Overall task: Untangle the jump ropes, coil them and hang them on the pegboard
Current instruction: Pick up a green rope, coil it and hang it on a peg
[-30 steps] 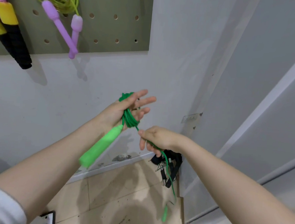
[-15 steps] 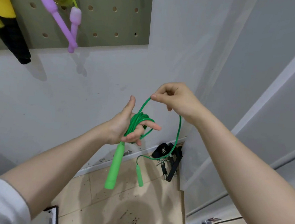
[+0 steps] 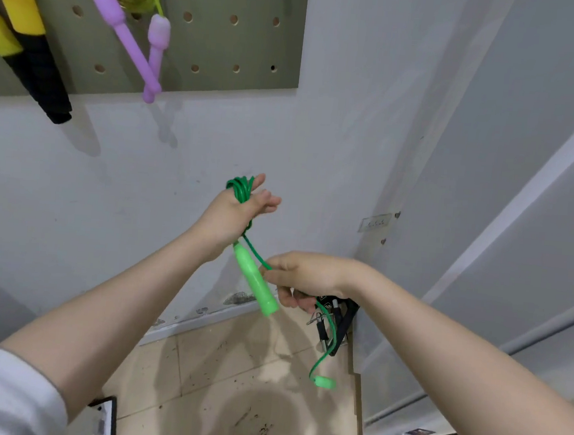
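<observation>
A green jump rope (image 3: 242,189) is wound in several turns around my left hand (image 3: 234,213), whose fingers are stretched out. One light green handle (image 3: 256,280) hangs down from that hand. My right hand (image 3: 305,275) pinches the loose cord just below and to the right. The free end drops past it to the second green handle (image 3: 324,382), which dangles above the floor. On the grey-green pegboard (image 3: 223,44) at the top left hang a yellow-green rope with purple handles (image 3: 128,29) and a rope with yellow and black handles (image 3: 27,49).
A black strap with metal clips (image 3: 337,321) lies on the floor in the corner. The white wall (image 3: 145,172) is straight ahead, and a second wall closes in on the right. Tan floor tiles (image 3: 232,367) lie below.
My right hand has come down from above my left hand to below it, laying another turn of cord. My left hand has risen. The free handle hangs lower and further right.
</observation>
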A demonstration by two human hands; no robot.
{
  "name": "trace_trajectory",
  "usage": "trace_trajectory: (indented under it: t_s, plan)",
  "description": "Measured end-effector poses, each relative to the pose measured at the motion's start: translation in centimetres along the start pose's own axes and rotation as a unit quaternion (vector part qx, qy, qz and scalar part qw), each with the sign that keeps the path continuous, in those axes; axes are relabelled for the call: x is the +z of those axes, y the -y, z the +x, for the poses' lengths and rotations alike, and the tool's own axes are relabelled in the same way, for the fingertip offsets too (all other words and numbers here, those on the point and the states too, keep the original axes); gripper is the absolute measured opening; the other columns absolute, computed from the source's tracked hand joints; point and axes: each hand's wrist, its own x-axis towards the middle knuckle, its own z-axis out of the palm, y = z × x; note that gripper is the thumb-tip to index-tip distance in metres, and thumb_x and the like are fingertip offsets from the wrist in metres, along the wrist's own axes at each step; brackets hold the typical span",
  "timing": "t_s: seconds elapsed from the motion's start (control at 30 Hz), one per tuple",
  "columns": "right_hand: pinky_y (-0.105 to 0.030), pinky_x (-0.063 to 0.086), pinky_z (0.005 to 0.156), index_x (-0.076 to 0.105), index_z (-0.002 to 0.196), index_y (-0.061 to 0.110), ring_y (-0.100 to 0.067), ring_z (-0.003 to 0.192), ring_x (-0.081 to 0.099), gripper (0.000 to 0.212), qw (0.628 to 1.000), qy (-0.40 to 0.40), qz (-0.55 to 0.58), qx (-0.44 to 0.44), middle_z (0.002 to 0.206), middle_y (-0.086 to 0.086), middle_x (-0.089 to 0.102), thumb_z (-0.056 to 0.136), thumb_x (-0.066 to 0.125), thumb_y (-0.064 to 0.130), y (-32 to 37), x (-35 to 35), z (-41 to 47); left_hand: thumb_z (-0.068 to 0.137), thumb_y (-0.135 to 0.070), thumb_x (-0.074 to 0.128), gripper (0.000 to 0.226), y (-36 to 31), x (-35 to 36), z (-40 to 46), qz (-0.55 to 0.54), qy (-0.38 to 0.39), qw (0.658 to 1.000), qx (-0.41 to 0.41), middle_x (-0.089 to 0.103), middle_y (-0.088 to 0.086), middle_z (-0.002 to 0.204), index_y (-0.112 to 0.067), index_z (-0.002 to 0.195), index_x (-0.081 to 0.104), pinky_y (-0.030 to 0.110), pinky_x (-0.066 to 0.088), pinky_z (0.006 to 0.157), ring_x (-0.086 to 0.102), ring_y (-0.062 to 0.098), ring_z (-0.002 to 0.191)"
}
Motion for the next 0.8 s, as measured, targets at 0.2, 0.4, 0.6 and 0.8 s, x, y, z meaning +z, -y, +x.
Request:
trace_trajectory:
  t_s: [0.2,0.4,0.6,0.8]
  plan:
    - [-0.013,0.025,0.039,0.061,0.074,0.015,0.000,0.038,0.035,0.018,0.964,-0.209,0.044,-0.161,0.047,0.011,0.043,0.091,0.057,0.012,3.9,-3.6,-2.6,0.091,-0.063,0.011,0.080,0.7,-0.1,-1.9,0.081,0.166,0.980,-0.078,0.041,0.002,0.031,-0.002,0.095,0.064,0.031,0.055,0.080,0.037,0.015,0.029]
    - [-0.012,0.025,0.041,0.058,0.066,0.016,0.000,0.039,0.033,0.023,0.903,-0.363,0.166,-0.161,0.041,0.015,0.044,0.089,0.061,0.018,2.2,-5.3,-2.0,0.067,-0.083,0.043,0.083,-2.0,0.8,-3.2,-0.156,0.375,0.913,-0.035,0.035,-0.009,0.029,-0.016,0.107,0.071,0.025,0.053,0.065,0.030,0.003,0.028]
    - [-0.020,0.024,0.041,0.047,0.063,0.016,-0.011,0.040,0.028,0.038,0.955,-0.234,0.161,-0.082,0.044,0.004,0.035,0.099,0.034,0.014,-0.1,-2.2,0.3,0.081,-0.061,0.038,0.068,-2.8,1.9,-2.9,-0.221,0.213,0.951,0.021,0.062,-0.004,0.051,-0.013,0.127,0.047,0.018,0.046,0.051,0.053,0.008,0.039]
    - [-0.021,0.038,0.041,0.053,0.095,0.016,-0.007,0.031,0.042,0.017,0.999,-0.036,0.016,0.005,0.050,0.001,0.051,0.101,0.036,0.015,-0.7,0.2,-0.7,0.099,-0.031,0.036,0.037,0.1,1.3,-1.2,-0.154,0.052,0.986,-0.023,0.064,0.005,0.120,-0.014,0.131,0.045,0.022,0.051,0.090,0.069,0.010,0.091]
